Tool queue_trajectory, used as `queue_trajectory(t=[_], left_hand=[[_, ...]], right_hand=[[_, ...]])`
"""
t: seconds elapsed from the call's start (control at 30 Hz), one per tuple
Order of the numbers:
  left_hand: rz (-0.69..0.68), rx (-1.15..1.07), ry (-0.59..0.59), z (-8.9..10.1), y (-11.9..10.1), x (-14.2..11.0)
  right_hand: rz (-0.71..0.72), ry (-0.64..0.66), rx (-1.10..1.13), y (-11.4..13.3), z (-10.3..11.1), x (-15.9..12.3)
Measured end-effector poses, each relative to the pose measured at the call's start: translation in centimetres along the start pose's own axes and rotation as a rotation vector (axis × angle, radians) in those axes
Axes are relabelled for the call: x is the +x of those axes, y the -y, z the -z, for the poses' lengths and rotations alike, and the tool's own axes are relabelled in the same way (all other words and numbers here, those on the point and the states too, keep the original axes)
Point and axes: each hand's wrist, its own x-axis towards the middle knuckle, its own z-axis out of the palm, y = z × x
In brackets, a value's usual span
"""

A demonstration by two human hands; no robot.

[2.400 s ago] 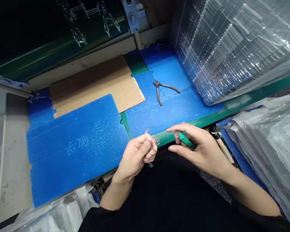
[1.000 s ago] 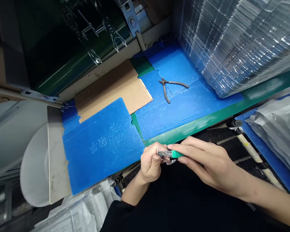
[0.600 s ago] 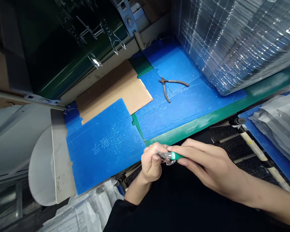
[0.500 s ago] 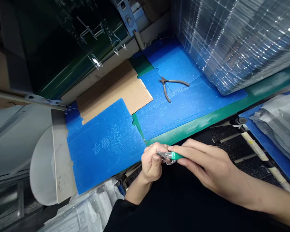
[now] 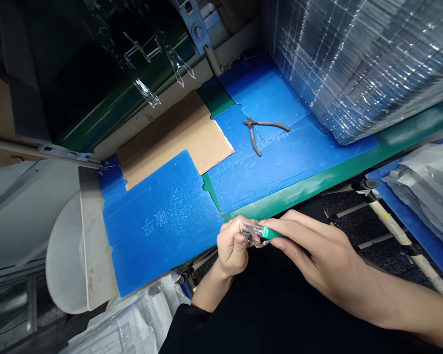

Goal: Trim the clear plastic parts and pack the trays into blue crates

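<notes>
Hands together: left hand pinches a clear plastic piece; right hand grips a green-handled cutter against it. Blue corrugated board just beside bears white Chinese characters.

At lower centre, the green plastic grip shone glossy beside clear plastic; the blue plastic sheet to the left looked matt.

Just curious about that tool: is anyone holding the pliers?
No, the pliers lie on the blue plastic sheet, away from the left hand and right hand.
</notes>
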Motion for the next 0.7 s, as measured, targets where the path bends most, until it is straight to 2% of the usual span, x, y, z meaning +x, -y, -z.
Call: queue_trajectory(t=[0.17, 0.3, 0.37, 0.53, 0.7], left_hand=[[-0.015, 0.043, -0.012, 0.0, 0.1, 0.2], [-0.077, 0.028, 0.063, -0.5, 0.0, 0.5], [-0.079, -0.008, 0.055, -0.8, 0.1, 0.6], [-0.024, -0.024, 0.016, -1.2, 0.1, 0.6], [0.019, 0.03, 0.028, -1.3, -0.2, 0.3]], right_hand=[[-0.041, -0.042, -0.022, -0.1, -0.5, -0.2], [-0.127, -0.109, -0.103, -1.4, -0.5, 0.6], [-0.189, -0.148, -0.082, -2.1, -0.5, 1.1], [-0.293, -0.224, 0.142, -2.4, -0.5, 1.4], [-0.358, -0.192, 0.477, -1.7, -0.5, 2.2]])
